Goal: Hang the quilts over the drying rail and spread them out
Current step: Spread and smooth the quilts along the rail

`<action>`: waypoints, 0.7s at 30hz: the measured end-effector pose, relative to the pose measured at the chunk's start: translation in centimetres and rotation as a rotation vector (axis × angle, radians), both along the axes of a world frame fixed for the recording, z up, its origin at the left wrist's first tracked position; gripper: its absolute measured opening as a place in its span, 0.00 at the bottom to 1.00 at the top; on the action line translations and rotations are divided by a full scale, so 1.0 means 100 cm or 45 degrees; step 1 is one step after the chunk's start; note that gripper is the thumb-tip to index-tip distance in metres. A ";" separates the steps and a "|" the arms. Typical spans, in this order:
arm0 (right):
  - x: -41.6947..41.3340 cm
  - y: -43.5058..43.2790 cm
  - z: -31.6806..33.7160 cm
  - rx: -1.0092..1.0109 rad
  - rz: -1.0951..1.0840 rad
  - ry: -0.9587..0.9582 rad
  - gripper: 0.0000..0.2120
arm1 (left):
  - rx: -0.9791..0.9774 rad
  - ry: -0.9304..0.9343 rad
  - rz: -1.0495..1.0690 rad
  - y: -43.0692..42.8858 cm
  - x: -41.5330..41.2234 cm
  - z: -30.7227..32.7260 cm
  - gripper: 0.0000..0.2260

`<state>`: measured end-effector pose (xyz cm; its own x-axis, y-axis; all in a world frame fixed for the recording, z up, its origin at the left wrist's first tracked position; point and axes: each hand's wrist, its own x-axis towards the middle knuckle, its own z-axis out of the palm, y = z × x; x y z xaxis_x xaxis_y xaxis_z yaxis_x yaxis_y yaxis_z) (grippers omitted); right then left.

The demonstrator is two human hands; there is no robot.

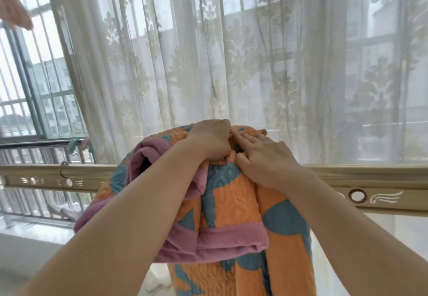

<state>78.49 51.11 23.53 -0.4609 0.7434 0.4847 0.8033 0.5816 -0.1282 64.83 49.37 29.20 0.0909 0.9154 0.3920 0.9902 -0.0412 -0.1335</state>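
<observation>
Two bare hands up at top of a bunched quilt [234, 205], head view only. Quilt is orange w/ teal shapes, pink-purple border; it's heaped over the drying rail [382, 197], folded in layers, not spread, lower part hanging down toward cam. Left hand [212, 139] fisted, clamped on a fold of quilt at the peak. Right hand [264, 159] lies on the fabric just beside it, fingers [249, 137] stretched fwd and slightly apart, pressing on cloth; can't tell if it grips anything underneath. Hands nearly touching. Rail is cream/gold w/ cut-out ornaments, runs left-right across frame behind quilt. Sheer patterned curtain [231, 52] behind rail, barred window [27, 92] at left. Peach cloth [14, 6] at top-left corner, blurry.
</observation>
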 end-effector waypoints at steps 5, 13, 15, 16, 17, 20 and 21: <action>-0.001 0.018 0.004 -0.153 -0.020 -0.012 0.26 | 0.071 -0.052 0.037 -0.032 -0.018 0.001 0.22; -0.016 0.037 0.009 -0.232 -0.028 -0.058 0.26 | 0.197 0.043 0.218 -0.079 -0.041 -0.021 0.39; -0.020 0.039 0.009 -0.217 -0.033 -0.061 0.25 | 0.081 -0.050 0.145 -0.080 -0.042 -0.034 0.45; -0.023 0.039 0.008 -0.210 -0.029 -0.067 0.25 | 0.011 -0.073 0.127 -0.080 -0.042 -0.042 0.49; -0.024 0.040 0.008 -0.202 -0.027 -0.074 0.26 | -0.042 -0.066 0.133 -0.079 -0.041 -0.050 0.53; -0.027 0.042 0.007 -0.204 -0.030 -0.087 0.25 | -0.038 -0.040 0.180 -0.076 -0.037 -0.079 0.62; -0.027 0.042 0.007 -0.205 -0.028 -0.091 0.25 | -0.001 -0.038 0.188 -0.074 -0.035 -0.089 0.63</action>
<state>75.74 55.36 24.26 -0.4726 0.8191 0.3252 0.8261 0.5403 -0.1602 61.33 41.92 20.28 -0.0561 0.9184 0.3917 0.9890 0.1049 -0.1042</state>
